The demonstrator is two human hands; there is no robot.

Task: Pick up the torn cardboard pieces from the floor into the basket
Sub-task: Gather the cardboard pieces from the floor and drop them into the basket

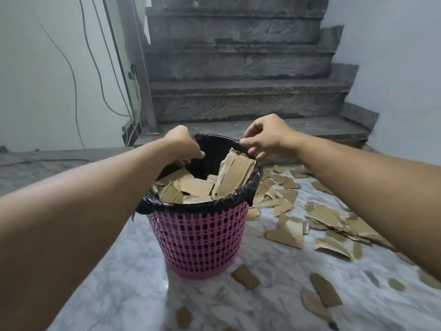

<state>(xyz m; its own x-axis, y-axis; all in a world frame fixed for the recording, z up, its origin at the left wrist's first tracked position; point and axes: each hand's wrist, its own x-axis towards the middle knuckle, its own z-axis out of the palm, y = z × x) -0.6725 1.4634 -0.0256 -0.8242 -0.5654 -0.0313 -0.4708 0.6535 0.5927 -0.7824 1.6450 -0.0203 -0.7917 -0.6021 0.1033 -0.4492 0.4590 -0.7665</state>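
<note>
Cardboard pieces [317,218]: torn, brown, corrugated. Main scatter lies on the marble floor [133,271] from about 2 to 4 o'clock of the basket, many overlapping. A few loose scraps lie apart at 5 and 6 o'clock, nearer the camera. A further lot is already inside the basket, filling it close to the rim; one tall folded slab [235,174] leans upright against the inner wall at 2 o'clock.

Basket [200,237]: pink plastic, lattice sides, round, standing upright on the floor at frame centre. Lined with a black bag [210,203] whose edge is folded over the rim all the way round.

Left hand [183,145]: at the basket's 10 o'clock rim, fingers curled down over the bag edge and into the opening, gripping the liner.

Right hand [262,137]: at the 1 o'clock rim, thumb and forefinger pinching the bag edge; remaining fingers curled loosely above the tall slab, whether touching it cannot be told.

Stairs [238,65]: dark grey stone, rising at 12 o'clock behind the basket.

Wall [35,68]: pale, at 10 o'clock, with thin cables [74,75] hanging down it to a small socket area near the stair foot.
</note>
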